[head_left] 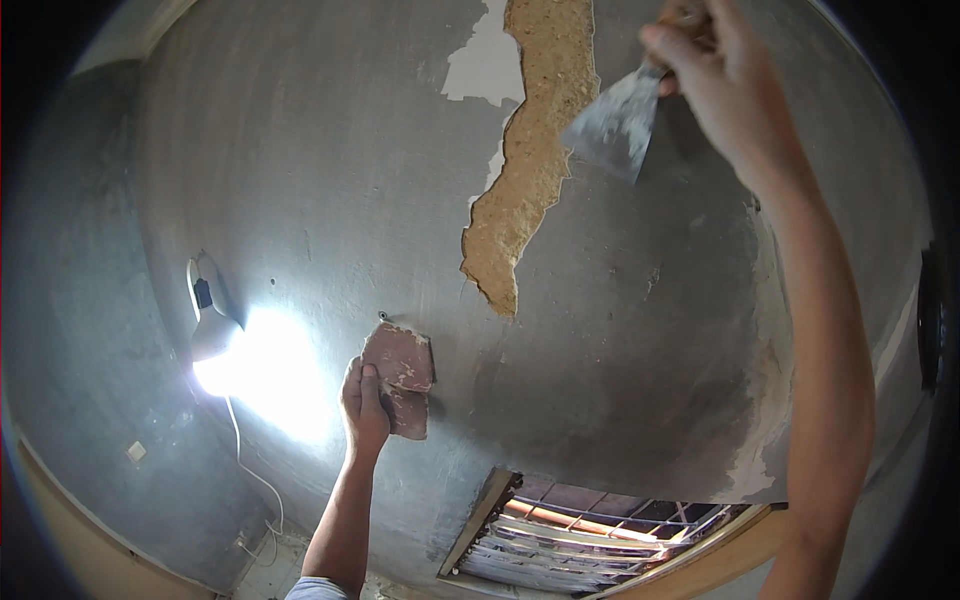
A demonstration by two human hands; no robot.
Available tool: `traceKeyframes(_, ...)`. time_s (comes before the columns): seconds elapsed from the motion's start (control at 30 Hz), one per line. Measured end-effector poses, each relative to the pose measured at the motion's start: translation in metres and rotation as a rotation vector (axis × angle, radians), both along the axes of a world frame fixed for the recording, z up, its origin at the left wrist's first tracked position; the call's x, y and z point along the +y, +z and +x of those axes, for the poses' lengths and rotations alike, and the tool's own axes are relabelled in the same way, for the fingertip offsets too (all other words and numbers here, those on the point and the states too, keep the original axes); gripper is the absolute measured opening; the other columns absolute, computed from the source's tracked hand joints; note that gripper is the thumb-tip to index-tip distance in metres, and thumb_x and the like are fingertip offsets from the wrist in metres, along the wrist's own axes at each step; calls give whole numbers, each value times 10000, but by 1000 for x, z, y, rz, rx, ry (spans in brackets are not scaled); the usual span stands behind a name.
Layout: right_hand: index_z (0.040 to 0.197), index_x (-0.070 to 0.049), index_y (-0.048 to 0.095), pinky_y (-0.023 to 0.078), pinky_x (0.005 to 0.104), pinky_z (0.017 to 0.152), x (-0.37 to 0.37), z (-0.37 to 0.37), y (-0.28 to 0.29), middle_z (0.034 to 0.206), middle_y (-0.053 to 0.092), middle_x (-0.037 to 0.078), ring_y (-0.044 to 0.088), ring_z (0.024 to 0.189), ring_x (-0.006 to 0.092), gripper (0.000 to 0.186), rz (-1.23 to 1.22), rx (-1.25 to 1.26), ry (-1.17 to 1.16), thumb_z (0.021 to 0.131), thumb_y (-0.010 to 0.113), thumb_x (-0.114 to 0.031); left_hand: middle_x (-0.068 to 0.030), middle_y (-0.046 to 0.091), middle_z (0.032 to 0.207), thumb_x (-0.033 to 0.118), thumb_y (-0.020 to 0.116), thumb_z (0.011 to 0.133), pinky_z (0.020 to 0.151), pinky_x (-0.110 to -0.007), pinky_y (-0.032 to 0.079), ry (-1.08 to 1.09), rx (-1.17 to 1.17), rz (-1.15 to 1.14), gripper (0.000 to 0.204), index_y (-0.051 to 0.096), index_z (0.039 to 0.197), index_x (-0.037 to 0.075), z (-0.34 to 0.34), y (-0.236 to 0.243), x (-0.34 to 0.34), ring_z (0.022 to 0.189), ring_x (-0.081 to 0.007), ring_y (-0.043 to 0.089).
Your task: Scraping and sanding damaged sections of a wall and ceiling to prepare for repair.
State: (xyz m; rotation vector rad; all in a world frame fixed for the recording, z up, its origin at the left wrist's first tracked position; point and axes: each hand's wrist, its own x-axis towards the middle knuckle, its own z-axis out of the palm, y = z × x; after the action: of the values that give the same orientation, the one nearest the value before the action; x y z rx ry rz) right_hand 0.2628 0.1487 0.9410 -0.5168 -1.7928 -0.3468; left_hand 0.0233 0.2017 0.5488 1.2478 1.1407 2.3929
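One scraper [615, 122], handle [686, 16] partly visible

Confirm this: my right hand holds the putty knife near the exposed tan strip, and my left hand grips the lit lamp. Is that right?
Not quite: your left hand grips a flat reddish-brown piece, as the head view shows. Your right hand does hold the putty knife near the exposed tan strip.

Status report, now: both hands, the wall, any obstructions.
Right hand gripping scraper, blade by bare tan strip in grey wall, contact unclear. Left hand holding reddish flat material. No obstruction seen around blade.
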Motion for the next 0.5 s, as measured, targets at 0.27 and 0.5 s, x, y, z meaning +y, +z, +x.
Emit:
traceKeyframes(0.27,1357,-3,467,594,288,713,54,36,-36,988,619,99,660,886,134,469,141,138,5,969,635,-207,1,538,845,185,420,1056,739,-253,404,-36,9,-3,242,578,971,23,-2,-3,2,806,-74,445)
traceKeyframes(0.5,1277,-27,511,573,264,671,44,26,-77,906,659,89,671,800,119,410,172,135,62,934,681,-175,-5,552,859,193,422,1058,762,-260,413,-52,8,-25,246,581,981,22,-2,-3,0,814,-90,459)
